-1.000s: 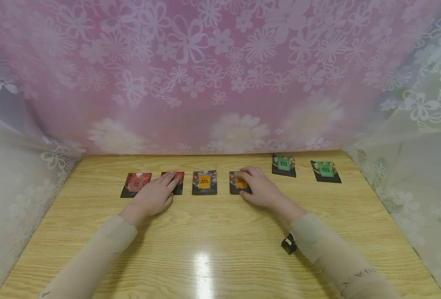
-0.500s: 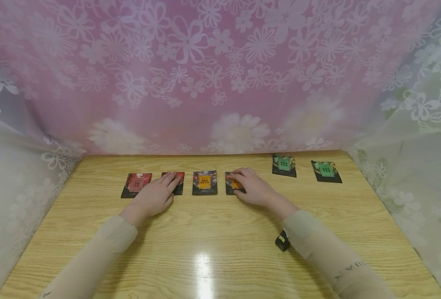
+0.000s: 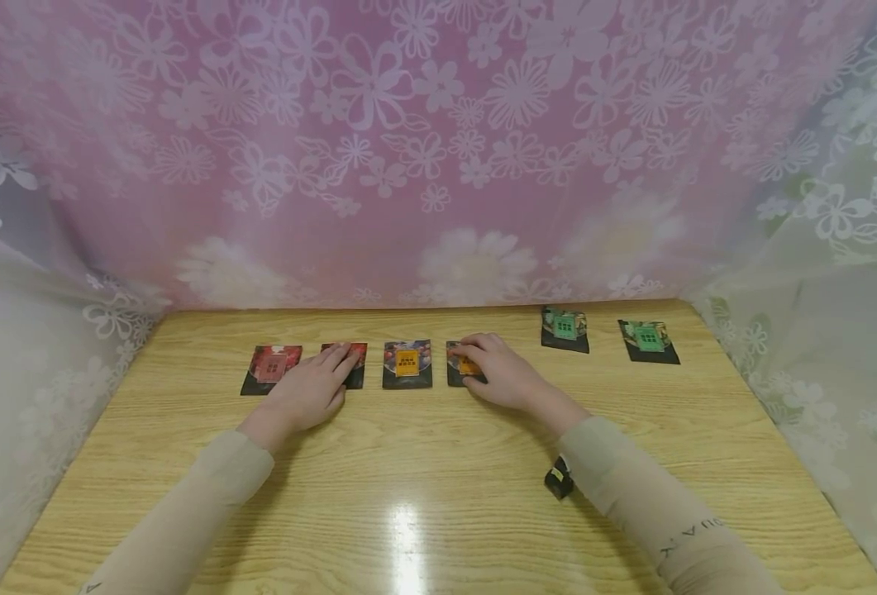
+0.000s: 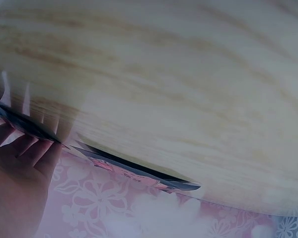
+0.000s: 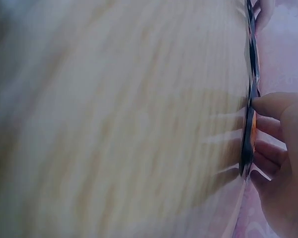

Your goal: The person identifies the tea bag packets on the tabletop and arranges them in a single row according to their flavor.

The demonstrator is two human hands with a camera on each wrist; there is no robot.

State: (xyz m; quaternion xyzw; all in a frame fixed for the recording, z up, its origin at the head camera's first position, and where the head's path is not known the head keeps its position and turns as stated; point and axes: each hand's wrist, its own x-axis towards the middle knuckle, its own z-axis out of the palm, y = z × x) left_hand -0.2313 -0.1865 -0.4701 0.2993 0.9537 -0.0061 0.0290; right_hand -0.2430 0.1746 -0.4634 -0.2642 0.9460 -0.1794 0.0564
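My left hand (image 3: 307,392) lies with its fingers straight across a red-and-black packet (image 3: 357,376), covering much of it. Left of that, partly behind the hand, is another red-labelled packet (image 3: 269,368). In the left wrist view the fingers touch the packet (image 4: 27,126) from above. My right hand (image 3: 503,373) holds an orange-labelled packet (image 3: 462,368) flat on the table, fingers at its far side and thumb at its near side. Its right part is hidden by the hand. A second orange-labelled packet (image 3: 407,364) lies untouched between the two hands.
Two green-labelled packets (image 3: 564,329) lie at the back right, one farther right than the other. A small black object (image 3: 559,478) is by the right cuff. Pink flowered cloth (image 3: 438,165) hangs behind the wooden table (image 3: 408,463), with pale cloth at both sides.
My right hand has slid the orange-labelled packet a little to the left, closer to the other orange one. The small black object shifted left with the right cuff. My left hand has stayed put.
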